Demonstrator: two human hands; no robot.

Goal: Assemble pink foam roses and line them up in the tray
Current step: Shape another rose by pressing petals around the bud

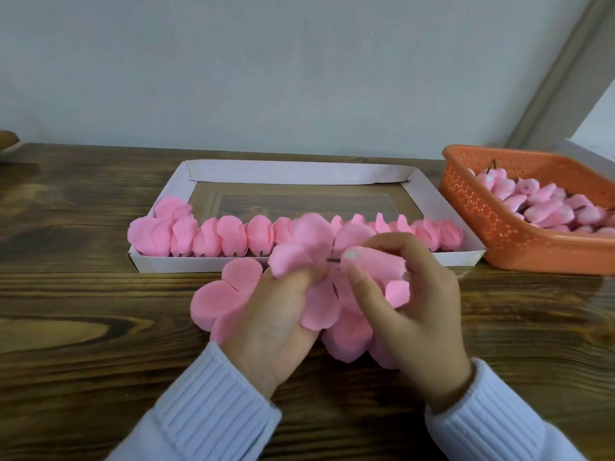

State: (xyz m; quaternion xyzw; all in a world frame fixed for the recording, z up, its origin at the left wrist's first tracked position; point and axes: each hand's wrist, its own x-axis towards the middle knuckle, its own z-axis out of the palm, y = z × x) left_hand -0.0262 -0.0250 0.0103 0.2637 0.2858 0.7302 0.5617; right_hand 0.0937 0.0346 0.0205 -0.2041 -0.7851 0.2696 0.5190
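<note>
My left hand point(276, 314) pinches a flat pink foam petal sheet point(299, 247) and holds it up in front of the tray. My right hand point(409, 304) grips a pink rosebud core point(372, 261) on its side, its short dark stem pointing left at the sheet's middle. Under both hands lies a stack of pink petal sheets point(226, 294) on the table. The white cardboard tray point(429, 191) holds a row of several finished pink roses point(206, 237) along its near wall.
An orange perforated basket point(499, 227) with several pink bud cores stands at the right, close to the tray. The wooden table point(83, 294) runs up to a pale wall behind. A brown object shows at the far left edge.
</note>
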